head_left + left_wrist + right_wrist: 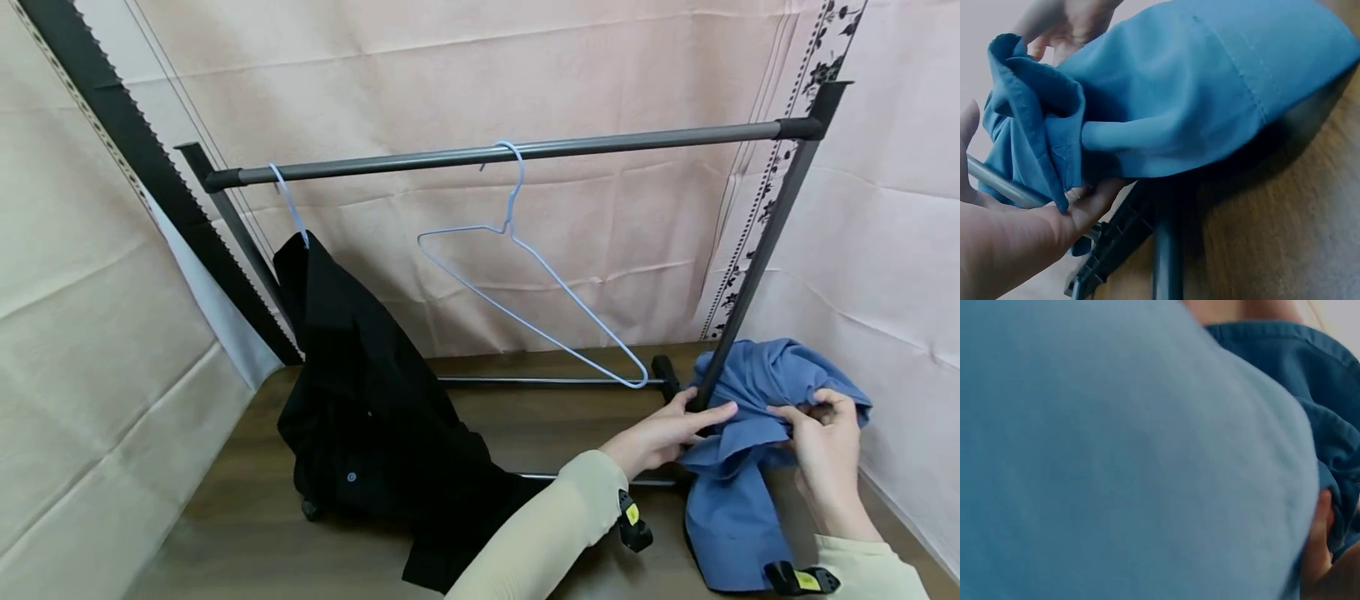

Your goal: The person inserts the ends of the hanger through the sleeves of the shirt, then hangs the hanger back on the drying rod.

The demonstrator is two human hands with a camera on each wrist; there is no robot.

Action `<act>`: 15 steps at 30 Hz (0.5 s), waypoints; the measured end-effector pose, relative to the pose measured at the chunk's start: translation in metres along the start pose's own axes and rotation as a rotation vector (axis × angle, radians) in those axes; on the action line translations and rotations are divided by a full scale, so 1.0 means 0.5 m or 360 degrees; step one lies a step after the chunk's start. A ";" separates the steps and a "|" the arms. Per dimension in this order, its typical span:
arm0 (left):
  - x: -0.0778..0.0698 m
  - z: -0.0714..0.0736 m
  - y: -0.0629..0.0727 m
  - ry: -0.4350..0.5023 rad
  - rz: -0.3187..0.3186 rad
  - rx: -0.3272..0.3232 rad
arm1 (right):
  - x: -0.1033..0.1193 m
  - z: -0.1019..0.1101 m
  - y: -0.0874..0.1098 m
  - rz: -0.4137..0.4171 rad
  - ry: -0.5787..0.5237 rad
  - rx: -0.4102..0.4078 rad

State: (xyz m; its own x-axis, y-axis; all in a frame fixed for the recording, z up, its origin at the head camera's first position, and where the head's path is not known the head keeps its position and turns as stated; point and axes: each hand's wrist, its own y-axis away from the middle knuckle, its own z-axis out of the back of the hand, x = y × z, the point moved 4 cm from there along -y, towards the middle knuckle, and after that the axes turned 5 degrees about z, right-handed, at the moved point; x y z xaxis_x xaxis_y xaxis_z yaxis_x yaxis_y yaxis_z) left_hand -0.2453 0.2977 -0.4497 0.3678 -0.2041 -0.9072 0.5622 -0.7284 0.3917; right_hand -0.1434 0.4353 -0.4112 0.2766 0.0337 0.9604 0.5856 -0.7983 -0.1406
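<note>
A blue shirt [738, 508] hangs bunched at the rack's right post, its lower part draping down toward the floor. My right hand [828, 454] pinches its gathered cloth between thumb and curled fingers. On the other side of the post, my left hand [660, 433] has its fingers extended under a fold of the shirt. In the left wrist view, a fold of shirt [1035, 119] lies over the fingers of the left hand [1029, 231], with the thumb held apart. Blue cloth [1135, 456] fills most of the right wrist view.
A light blue wire hanger [555, 333] hangs from the rack's dark top bar [420, 161]. Further left, a black shirt [375, 433] hangs on another hanger [288, 200], its lower part spread near the left forearm. The right post [765, 250] slants between the hands. Pale cloth walls [600, 75] surround the rack.
</note>
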 end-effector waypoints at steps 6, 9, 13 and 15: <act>-0.023 -0.015 -0.001 0.0013 -0.0063 -0.0022 | 0.031 -0.022 0.004 0.0089 -0.0176 -0.0146; -0.029 -0.011 -0.008 0.0018 -0.0096 -0.0091 | 0.034 -0.040 0.002 0.0110 -0.0189 -0.0106; -0.030 -0.003 -0.018 0.0058 -0.0127 -0.0173 | 0.026 -0.063 -0.002 0.0111 -0.0159 -0.0061; -0.029 0.002 -0.022 0.0084 -0.0143 -0.0190 | 0.020 -0.072 -0.004 0.0112 -0.0144 -0.0048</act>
State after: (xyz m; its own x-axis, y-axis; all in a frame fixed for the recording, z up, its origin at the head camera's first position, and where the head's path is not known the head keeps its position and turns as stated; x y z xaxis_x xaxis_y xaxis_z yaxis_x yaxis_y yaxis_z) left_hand -0.2578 0.3081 -0.4409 0.3487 -0.1046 -0.9314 0.6774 -0.6587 0.3276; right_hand -0.1692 0.4157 -0.3925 0.3845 0.0297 0.9226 0.5396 -0.8182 -0.1985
